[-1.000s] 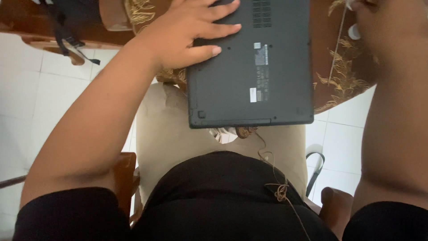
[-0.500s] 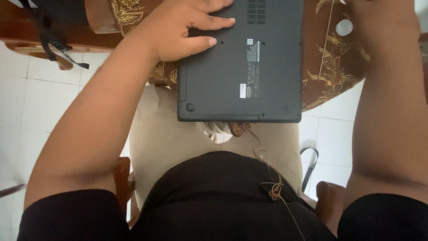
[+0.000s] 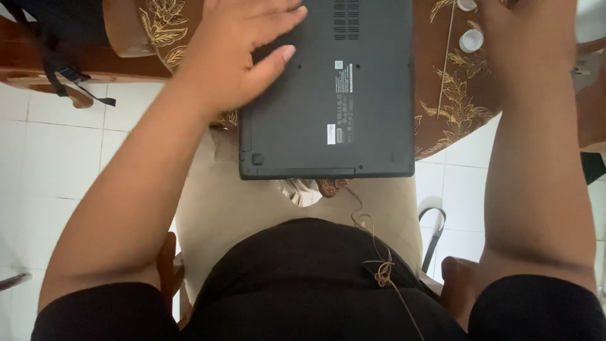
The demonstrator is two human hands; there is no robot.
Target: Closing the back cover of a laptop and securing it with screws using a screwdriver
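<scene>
- Dark grey laptop (image 3: 328, 95), underside up, lies on the brown leaf-patterned table (image 3: 454, 107).
- Our left hand (image 3: 237, 60) rests flat on it, fingers spread.
- Our right hand (image 3: 527, 38): grip indiscernible, near 2 white caps (image 3: 470, 39).

Short black sleeves, beige trousers

The laptop (image 3: 341, 95) is a dark grey, closed slab lying flat with its underside up, showing vent slots near the far edge, small white labels in the middle, screw holes and a rubber foot at a near corner. It sits square on, its near edge jutting off the brown, gold-leafed counter (image 3: 454, 107) toward the lap. The left grip (image 3: 237, 57) lies spread and flat on its far-left corner, fingers reaching rightward across the base; the right grip (image 3: 524, 38) is well apart, off beyond its right edge.
</scene>
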